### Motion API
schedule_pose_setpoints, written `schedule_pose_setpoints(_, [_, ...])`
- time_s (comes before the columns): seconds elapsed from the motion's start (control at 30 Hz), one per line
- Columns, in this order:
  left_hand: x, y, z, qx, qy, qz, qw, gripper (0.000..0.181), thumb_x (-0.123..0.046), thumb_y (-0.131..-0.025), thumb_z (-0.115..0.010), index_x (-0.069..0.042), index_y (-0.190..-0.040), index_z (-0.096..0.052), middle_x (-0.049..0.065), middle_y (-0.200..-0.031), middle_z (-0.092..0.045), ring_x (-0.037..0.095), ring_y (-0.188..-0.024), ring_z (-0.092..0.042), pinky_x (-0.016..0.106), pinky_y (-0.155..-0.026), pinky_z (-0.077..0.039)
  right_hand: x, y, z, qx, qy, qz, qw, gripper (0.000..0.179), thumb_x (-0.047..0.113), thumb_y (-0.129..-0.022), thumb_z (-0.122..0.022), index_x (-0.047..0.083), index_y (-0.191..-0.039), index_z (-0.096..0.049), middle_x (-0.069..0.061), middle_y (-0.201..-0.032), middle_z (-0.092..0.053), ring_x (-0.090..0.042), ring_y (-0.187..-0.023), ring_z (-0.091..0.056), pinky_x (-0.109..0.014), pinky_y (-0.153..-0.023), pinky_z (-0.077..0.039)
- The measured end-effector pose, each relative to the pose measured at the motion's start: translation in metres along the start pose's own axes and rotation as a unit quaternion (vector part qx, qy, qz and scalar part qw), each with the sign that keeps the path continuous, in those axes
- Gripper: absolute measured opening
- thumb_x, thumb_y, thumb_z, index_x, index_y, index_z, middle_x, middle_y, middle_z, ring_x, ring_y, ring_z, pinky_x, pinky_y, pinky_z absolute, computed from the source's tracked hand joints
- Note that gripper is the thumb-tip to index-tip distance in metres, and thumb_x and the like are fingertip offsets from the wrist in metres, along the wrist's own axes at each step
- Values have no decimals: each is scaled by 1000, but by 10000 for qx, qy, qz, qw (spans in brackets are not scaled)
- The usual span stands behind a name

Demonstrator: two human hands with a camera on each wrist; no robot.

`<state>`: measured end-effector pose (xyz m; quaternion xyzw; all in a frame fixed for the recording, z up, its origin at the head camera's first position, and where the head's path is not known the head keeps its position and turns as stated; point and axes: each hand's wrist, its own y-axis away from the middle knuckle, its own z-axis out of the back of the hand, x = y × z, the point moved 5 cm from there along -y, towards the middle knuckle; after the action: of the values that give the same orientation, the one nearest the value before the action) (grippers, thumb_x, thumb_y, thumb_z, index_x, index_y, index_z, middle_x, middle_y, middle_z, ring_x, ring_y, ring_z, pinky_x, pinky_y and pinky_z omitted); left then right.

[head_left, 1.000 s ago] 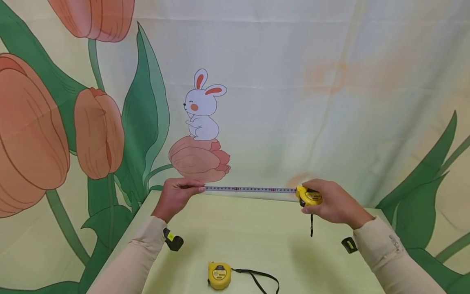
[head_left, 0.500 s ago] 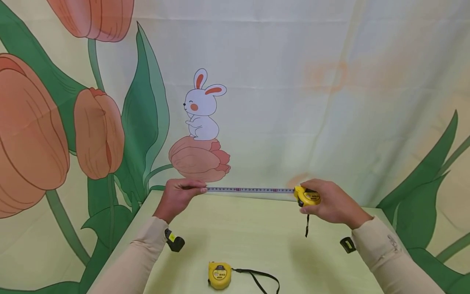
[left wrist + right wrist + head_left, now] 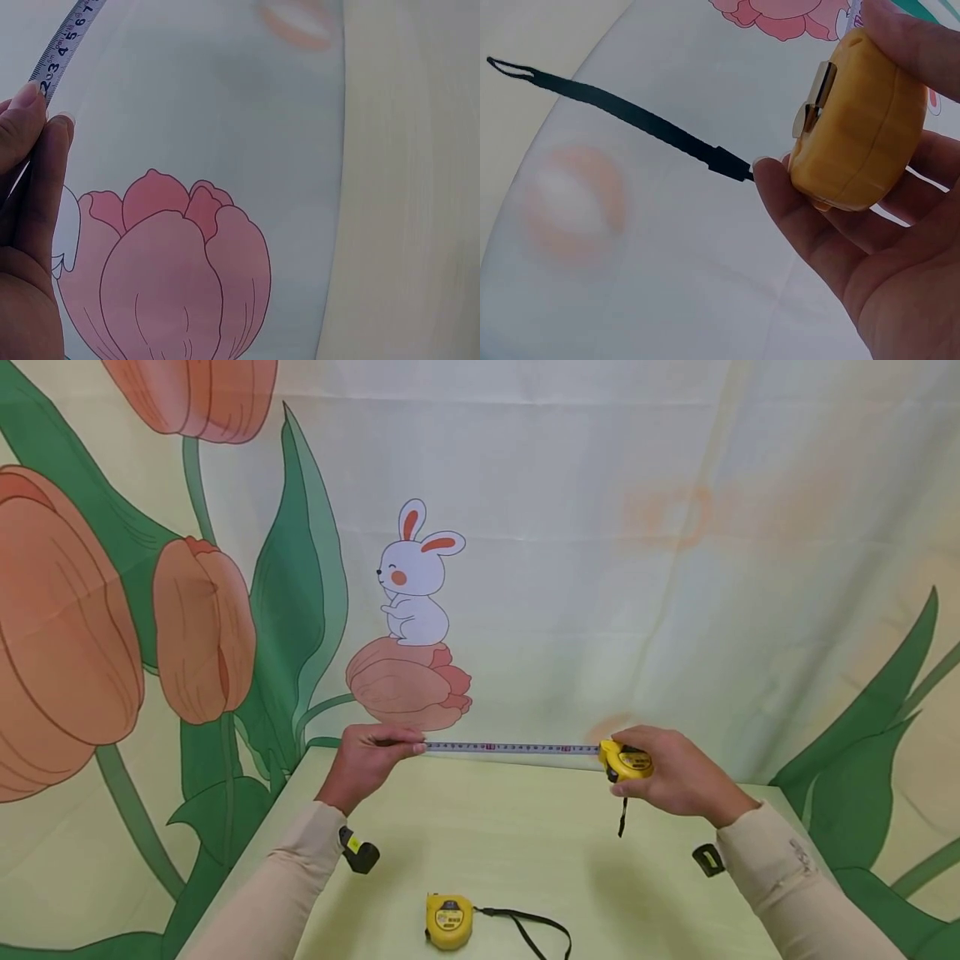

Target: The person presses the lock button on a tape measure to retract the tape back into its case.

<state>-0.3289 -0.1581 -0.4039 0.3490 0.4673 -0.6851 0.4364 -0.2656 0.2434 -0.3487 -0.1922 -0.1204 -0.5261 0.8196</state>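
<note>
My left hand (image 3: 371, 762) pinches the free end of a silver measuring blade (image 3: 517, 747), thumb against fingers. In the left wrist view the blade (image 3: 64, 49) runs up from the fingertips with its printed numbers showing. My right hand (image 3: 675, 772) grips the yellow tape measure (image 3: 630, 762) that the blade comes out of. The blade stretches level between both hands, above the table's far edge. In the right wrist view the yellow case (image 3: 870, 120) sits between thumb and fingers, and its black wrist strap (image 3: 630, 112) dangles. The tip of the blade is hidden in the left fingers.
A second yellow tape measure (image 3: 449, 921) lies on the pale green table (image 3: 525, 835) near the front, its black strap (image 3: 532, 922) curled to the right. Behind the table hangs a cloth backdrop (image 3: 555, 568) printed with tulips and a rabbit.
The hands have come slightly closer together, the left shifting a little right and the right a little left. The exposed blade is somewhat shorter.
</note>
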Motion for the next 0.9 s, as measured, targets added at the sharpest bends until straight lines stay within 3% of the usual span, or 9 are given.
schedule_pose_setpoints(0.6, [-5, 1, 0, -5, 41, -79, 10000, 18, -13, -92, -79, -8, -109, -83, 13, -116, -80, 4, -103, -72, 22, -91, -60, 0, -3, -2, -73, 11, 84, 9999, 58, 22, -83, -89, 6, -134, -66, -7, -121, -71, -18, -95, -60, -38, -86, -54])
schedule_pose_setpoints(0.9, [-5, 2, 0, -9, 28, -41, 10000, 18, -13, -93, -79, -9, -110, -83, 12, -116, -80, 11, -104, -74, 23, -91, -60, 1, -3, -2, -38, -29, 71, 10000, 61, 22, -84, -88, 2, -137, -64, -10, -124, -71, -18, -95, -61, -38, -86, -54])
